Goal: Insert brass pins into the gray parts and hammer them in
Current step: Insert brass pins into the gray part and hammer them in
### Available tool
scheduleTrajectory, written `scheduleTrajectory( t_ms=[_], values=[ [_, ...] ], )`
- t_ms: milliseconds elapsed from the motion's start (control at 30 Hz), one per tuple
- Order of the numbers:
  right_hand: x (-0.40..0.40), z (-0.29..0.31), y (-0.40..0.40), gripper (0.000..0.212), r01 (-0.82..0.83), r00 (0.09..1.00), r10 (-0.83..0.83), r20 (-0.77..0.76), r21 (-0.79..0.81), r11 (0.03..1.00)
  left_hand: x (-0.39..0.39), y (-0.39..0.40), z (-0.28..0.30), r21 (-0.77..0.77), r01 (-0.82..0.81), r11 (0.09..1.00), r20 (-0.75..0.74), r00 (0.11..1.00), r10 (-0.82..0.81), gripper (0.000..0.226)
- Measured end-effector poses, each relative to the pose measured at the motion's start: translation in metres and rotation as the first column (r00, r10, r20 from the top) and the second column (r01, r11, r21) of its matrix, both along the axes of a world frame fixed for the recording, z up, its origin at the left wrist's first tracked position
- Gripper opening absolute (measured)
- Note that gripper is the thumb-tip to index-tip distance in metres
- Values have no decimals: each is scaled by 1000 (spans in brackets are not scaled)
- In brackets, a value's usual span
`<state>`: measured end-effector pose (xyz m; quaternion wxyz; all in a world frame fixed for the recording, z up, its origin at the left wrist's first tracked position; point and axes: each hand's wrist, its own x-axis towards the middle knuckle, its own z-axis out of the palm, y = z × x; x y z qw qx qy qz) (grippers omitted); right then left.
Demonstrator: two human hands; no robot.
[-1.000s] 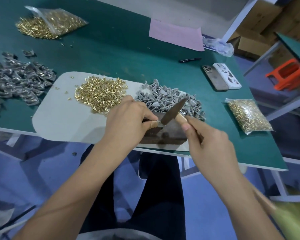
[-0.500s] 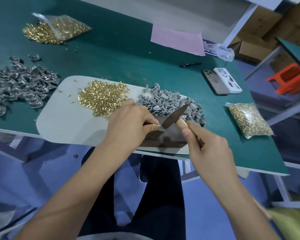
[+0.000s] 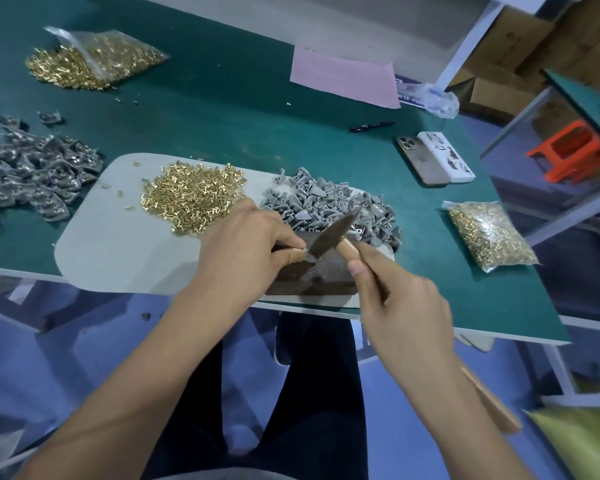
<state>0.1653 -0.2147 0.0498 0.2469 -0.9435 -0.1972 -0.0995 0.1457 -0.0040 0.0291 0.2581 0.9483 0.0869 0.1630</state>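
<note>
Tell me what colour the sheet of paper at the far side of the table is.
Pink: the sheet of paper shows in the head view.

Green-topped table (image 3: 222, 109), bluish floor (image 3: 66, 341), orange stool (image 3: 568, 154) beyond.

- The brass pins (image 3: 192, 199) lie in a loose, shiny heap on the pale mat, just left of the gray parts.
- The gray parts (image 3: 329, 206) are small molded plastic pieces, piled on the mat's right end, behind the dark block.
- One small part (image 3: 305, 255), mostly hidden by fingertips, sits on the dark block.
- The hammer (image 3: 329, 233) has a dark metal head tilted over that part, and a wooden handle.
</note>
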Motion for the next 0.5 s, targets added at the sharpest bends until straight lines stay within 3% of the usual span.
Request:
scheduleTrajectory(
  t_ms=[67, 200, 300, 500],
  values=[
    [1, 0, -4, 31, 31, 998, -34, -45, -81, 996, 0, 0, 0, 2, 2, 1000, 8, 1000, -2, 15],
    [3, -7, -23, 39, 186, 980, -183, -74, 37, 982, -1, 0, -3, -13, -10, 1000, 15, 1000, 10, 13],
    [3, -17, -42, 45, 307, 947, -310, -87, -50, 951, -1, -1, -4, -17, -9, 1000, 18, 1000, 9, 14],
    [1, -41, -40, 54, 313, 929, -317, -191, -50, 948, -2, -2, -6, -69, -10, 998, 40, 999, 13, 9]
  ],
)
